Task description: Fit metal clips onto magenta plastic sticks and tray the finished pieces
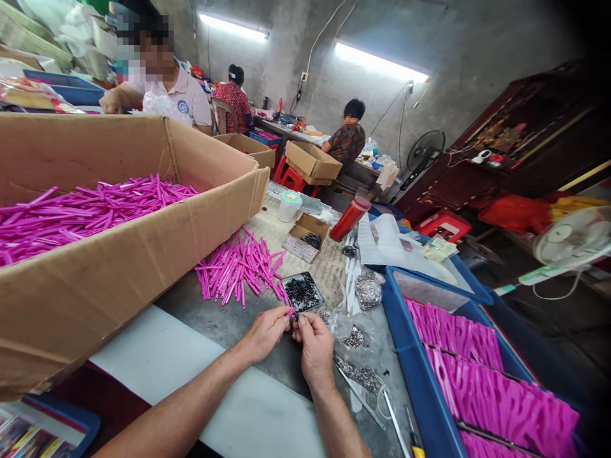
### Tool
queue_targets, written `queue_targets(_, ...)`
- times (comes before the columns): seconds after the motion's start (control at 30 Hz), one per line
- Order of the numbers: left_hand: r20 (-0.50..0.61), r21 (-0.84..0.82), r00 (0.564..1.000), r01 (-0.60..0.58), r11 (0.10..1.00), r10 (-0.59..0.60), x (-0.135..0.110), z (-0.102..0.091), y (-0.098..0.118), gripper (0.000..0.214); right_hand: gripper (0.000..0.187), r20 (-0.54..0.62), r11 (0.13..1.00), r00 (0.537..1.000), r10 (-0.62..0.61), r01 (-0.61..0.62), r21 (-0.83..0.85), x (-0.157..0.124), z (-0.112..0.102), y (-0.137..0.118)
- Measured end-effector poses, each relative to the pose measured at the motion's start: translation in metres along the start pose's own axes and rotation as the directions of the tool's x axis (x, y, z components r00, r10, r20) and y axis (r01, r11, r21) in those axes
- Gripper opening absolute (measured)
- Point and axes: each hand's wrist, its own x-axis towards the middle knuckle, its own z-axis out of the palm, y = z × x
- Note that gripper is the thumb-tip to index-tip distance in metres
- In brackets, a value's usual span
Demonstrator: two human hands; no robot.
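Observation:
My left hand [268, 329] is closed around a slim magenta plastic piece [291, 312], of which only a short end shows. Close beside it, my right hand [315, 343] pinches something small and dark at that end; its kind is hidden by the fingers. Just beyond my fingertips lies a shallow tray [319, 294] of small black parts [300, 289]. A loose pile of magenta plastic pieces [241, 267] spreads on the table to the left of the tray. Small metal parts [356, 337] in a clear bag lie right of my right hand.
A large cardboard box [205, 219] of magenta pieces stands at left. On the right, a blue crate [405, 356] holds rows of magenta pieces. A red bottle [350, 219], a small carton [298, 247] and a screwdriver [416, 439] are on the table. Several people sit beyond.

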Motion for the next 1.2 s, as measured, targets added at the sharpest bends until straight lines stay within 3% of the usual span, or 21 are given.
queue_targets(0.43,0.003,0.07,0.999,-0.032,0.997,0.032,0.001,0.002,0.004,0.019,0.018,-0.076,1.0,0.997,0.004,-0.004,0.002,0.003,0.002,0.001)
queue_targets(0.8,-0.059,0.27,0.987,-0.126,0.955,0.147,0.001,0.005,-0.002,0.019,0.017,-0.107,0.997,0.994,0.031,-0.023,0.071,0.002,0.004,0.005)
queue_targets(1.2,-0.062,0.3,0.984,-0.139,0.944,0.165,0.0,0.007,-0.007,0.018,0.017,-0.149,0.991,0.988,0.042,-0.021,0.135,0.002,0.009,0.009)
